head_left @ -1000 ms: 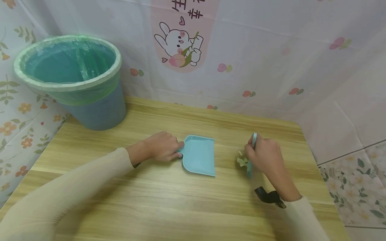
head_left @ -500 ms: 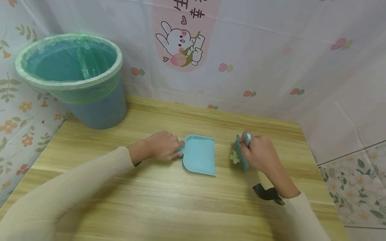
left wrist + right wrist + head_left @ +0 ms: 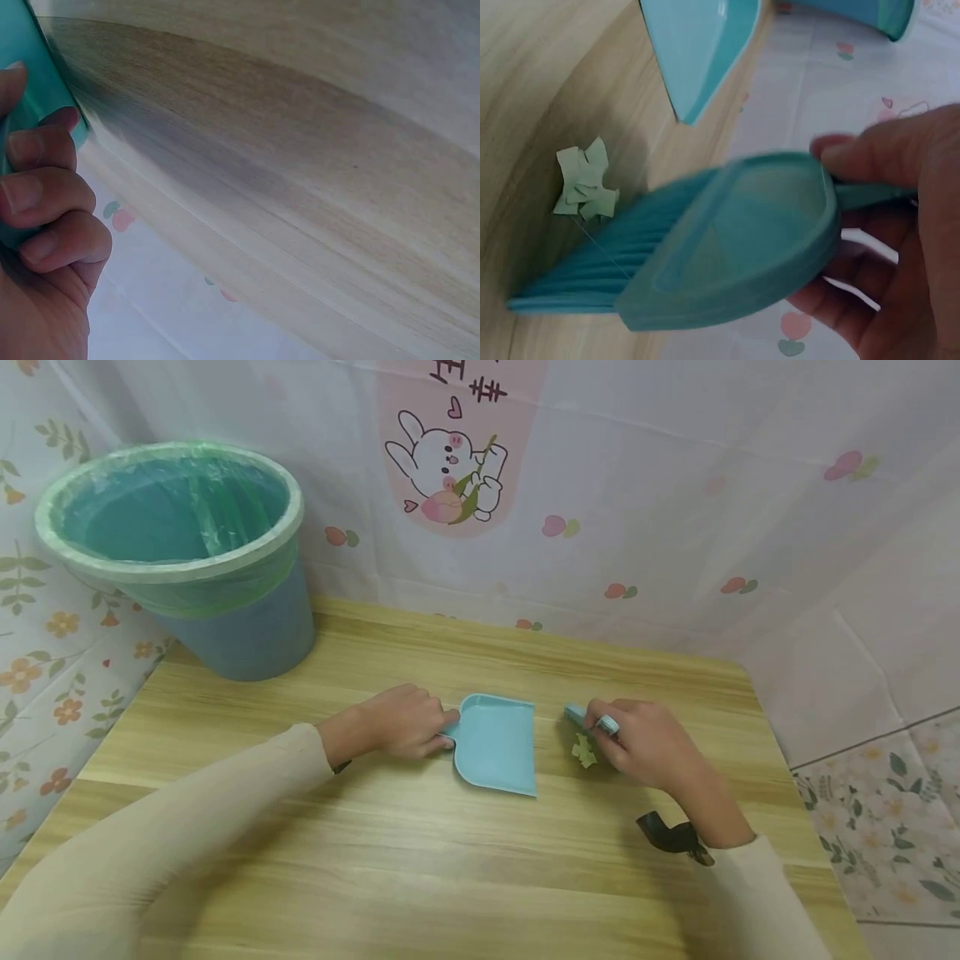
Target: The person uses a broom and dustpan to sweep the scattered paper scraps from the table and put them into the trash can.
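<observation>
A light blue dustpan point(image 3: 495, 745) lies flat mid-table, its open edge facing right. My left hand point(image 3: 405, 722) grips its short handle; in the left wrist view curled fingers point(image 3: 56, 191) wrap the handle. To the right, my right hand point(image 3: 641, 743) holds a small blue hand brush point(image 3: 735, 232) by its handle. The brush's bristles point(image 3: 607, 255) point down at the table beside a little heap of pale green paper scraps point(image 3: 585, 180). In the head view the scraps lie between the brush and the dustpan's edge, partly covered by the brush.
A blue bin point(image 3: 247, 635) lined with a green bag stands at the table's back left corner. The wood-grain table point(image 3: 420, 868) meets a printed curtain point(image 3: 660, 485) behind. A black strap point(image 3: 667, 833) hangs from the right wrist.
The right hand has moved left with the brush, turning and tilting it. The paper scraps have shifted slightly left, closer to the dustpan. The left hand and dustpan stay in place.
</observation>
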Available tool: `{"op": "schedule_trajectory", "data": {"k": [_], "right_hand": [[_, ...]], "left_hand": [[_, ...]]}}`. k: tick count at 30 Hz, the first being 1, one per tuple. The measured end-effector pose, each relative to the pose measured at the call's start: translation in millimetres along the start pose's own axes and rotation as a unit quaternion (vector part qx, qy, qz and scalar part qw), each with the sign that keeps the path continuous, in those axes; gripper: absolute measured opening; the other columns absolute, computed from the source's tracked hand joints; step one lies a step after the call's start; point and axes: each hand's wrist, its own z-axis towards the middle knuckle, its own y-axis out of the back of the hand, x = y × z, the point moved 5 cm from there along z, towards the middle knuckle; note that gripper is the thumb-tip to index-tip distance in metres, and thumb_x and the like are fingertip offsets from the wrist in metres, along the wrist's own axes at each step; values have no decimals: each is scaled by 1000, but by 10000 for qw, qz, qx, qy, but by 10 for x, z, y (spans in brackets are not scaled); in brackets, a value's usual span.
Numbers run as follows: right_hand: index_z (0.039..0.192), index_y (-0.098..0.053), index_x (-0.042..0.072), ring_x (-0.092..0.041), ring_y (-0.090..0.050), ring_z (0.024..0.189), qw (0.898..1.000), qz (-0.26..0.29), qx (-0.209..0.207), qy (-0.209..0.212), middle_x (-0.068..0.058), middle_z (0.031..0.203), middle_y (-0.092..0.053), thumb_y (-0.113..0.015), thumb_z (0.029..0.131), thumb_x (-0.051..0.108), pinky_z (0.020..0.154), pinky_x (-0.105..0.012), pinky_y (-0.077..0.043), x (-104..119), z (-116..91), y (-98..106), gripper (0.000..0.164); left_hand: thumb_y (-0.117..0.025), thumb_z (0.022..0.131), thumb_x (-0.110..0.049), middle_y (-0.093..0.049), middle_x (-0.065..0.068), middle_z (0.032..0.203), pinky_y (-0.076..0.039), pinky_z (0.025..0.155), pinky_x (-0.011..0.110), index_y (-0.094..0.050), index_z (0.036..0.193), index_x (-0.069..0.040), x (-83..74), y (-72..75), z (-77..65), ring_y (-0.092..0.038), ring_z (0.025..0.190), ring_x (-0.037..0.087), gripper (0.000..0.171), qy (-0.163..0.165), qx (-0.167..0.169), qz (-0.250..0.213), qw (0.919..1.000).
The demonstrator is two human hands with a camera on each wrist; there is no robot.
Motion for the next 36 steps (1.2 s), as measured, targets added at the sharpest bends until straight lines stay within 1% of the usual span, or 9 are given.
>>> {"op": "schedule_trajectory", "data": {"k": [6,10,14,16,19,22,27,32,36], "right_hand": [[96,-67,18,0,-38,61,9989,288,304,226,16,75,-58,-74,93,-2,55,-27,-39,46,-11,6,22],[96,-66,17,1,-37,59,9998,77,90,127,15,72,-57,-69,92,0,53,-27,-37,33,-41,43,17],[92,-63,12,-2,-34,51,9982,-419,-269,-334,13,61,-47,-64,94,5,46,-28,-31,3,-86,102,7],[85,-57,12,-6,-30,49,9952,-667,-273,-668,12,57,-40,-62,94,8,46,-30,-29,0,-99,122,11],[79,-45,14,-12,-26,51,9882,-947,108,-1196,10,55,-29,-58,95,12,49,-33,-25,21,-92,108,20],[79,-38,14,-15,-23,55,9845,-922,387,-1444,7,57,-25,-57,96,12,52,-33,-22,56,-60,44,25],[82,-45,12,-14,-29,50,9882,-543,336,-1394,6,56,-32,-60,100,8,51,-32,-25,119,7,-83,24],[84,-54,10,-12,-36,46,9910,-317,146,-1292,6,54,-46,-61,102,5,48,-31,-30,157,84,-194,19],[86,-58,9,-10,-37,47,9918,-139,-35,-1269,7,55,-47,-59,101,5,47,-32,-33,183,154,-252,16]], "left_hand": [[-61,113,-35,-48,-5,66,-36,56,28,-65,107,-5,11,-11,-14,-47,57,10,31,3,5,-13,10000],[-61,113,-34,-49,-5,66,-37,56,28,-65,106,-5,13,-18,-19,-48,57,11,30,-9,-23,-41,10000],[-60,113,-34,-49,-4,66,-38,56,29,-65,106,-5,12,-27,-18,-49,57,11,30,-23,-17,-29,10000],[-60,113,-34,-49,-4,67,-38,56,29,-65,107,-5,11,-27,-19,-49,58,11,31,-15,-3,-3,10000],[-60,113,-34,-49,-4,67,-38,56,29,-65,107,-5,12,-28,-21,-50,58,11,30,-4,-1,26,10000],[-60,113,-34,-49,-4,67,-38,55,29,-65,107,-5,12,-24,-24,-50,57,11,30,-7,-8,32,10000],[-60,113,-34,-48,-5,66,-35,55,28,-65,107,-5,7,-12,-27,-48,57,11,30,-37,-46,25,10000],[-60,113,-33,-48,-4,66,-35,55,28,-65,106,-4,-3,3,-27,-48,57,11,30,-75,-116,25,9999],[-61,112,-33,-47,-4,67,-35,55,28,-65,107,-4,1,0,-26,-48,58,11,30,-73,-117,14,9999]]}}
